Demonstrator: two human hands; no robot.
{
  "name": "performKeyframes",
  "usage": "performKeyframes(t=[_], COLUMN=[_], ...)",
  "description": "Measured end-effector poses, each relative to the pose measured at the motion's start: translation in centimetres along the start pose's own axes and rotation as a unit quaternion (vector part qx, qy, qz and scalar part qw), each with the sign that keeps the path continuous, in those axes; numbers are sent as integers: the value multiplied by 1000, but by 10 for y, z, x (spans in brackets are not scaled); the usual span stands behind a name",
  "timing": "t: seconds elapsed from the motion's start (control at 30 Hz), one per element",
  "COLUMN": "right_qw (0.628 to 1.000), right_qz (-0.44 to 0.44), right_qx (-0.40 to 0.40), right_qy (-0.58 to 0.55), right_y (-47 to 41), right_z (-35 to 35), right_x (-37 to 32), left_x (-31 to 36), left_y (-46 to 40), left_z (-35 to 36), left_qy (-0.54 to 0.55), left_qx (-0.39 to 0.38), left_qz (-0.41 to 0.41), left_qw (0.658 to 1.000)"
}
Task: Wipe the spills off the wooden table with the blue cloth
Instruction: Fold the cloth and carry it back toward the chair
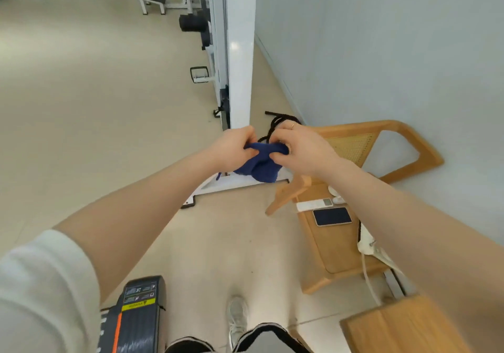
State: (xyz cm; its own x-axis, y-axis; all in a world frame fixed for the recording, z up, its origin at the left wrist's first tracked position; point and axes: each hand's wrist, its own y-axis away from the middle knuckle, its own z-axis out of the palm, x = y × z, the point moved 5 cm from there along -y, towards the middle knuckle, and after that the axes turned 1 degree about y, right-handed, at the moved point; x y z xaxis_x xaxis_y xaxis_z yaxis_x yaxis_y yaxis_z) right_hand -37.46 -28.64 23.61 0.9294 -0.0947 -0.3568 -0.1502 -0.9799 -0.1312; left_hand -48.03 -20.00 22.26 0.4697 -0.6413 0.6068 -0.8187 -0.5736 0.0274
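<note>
A blue cloth [259,163] is held bunched in mid-air between two outstretched bare arms, above a pale tiled floor [81,93] and well clear of any tabletop. The cloth's upper edge is pinched by the curled fingers of the left hand [234,145] on one side and gripped by the right hand [300,148] on the other, the two hands nearly touching; the rest of the cloth hangs down in folds below them. A ring [292,126] is worn on a finger of the right hand, and a white sleeve [41,284] is seen pushed up the left arm.

A wooden chair [381,145] with a woven back stands against the white wall [395,53] to the right. On its seat a dark phone [332,216] is laid face up just beside a white remote control [313,205]. A corner of a wooden table [403,328] is seen at the lower right, with a white cable [369,279] hanging near it.

At the lower left lies a black machine [139,317] bearing a yellow warning label and small white printing, too blurred to be read. A white metal frame [237,53] rises behind the hands, with a black rope [278,123] coiled at its foot. A grey shoe [237,317] is visible below.
</note>
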Motion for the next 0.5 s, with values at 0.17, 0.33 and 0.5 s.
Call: performKeyframes(t=[0.17,0.33,0.5], right_qw=[995,979,927], right_qz=[68,166,300], right_qx=[11,53,124], right_qy=[-78,-103,-186], right_y=[-90,-153,-200], right_z=[-21,-27,-34], right_x=[54,121,210], left_x=[-14,-16,-18], left_y=[-117,-239,-365], left_z=[-37,-32,-5], left_qy=[-106,-10,191], left_qx=[62,-45,-177], left_qz=[68,117,131], left_qw=[990,992,956])
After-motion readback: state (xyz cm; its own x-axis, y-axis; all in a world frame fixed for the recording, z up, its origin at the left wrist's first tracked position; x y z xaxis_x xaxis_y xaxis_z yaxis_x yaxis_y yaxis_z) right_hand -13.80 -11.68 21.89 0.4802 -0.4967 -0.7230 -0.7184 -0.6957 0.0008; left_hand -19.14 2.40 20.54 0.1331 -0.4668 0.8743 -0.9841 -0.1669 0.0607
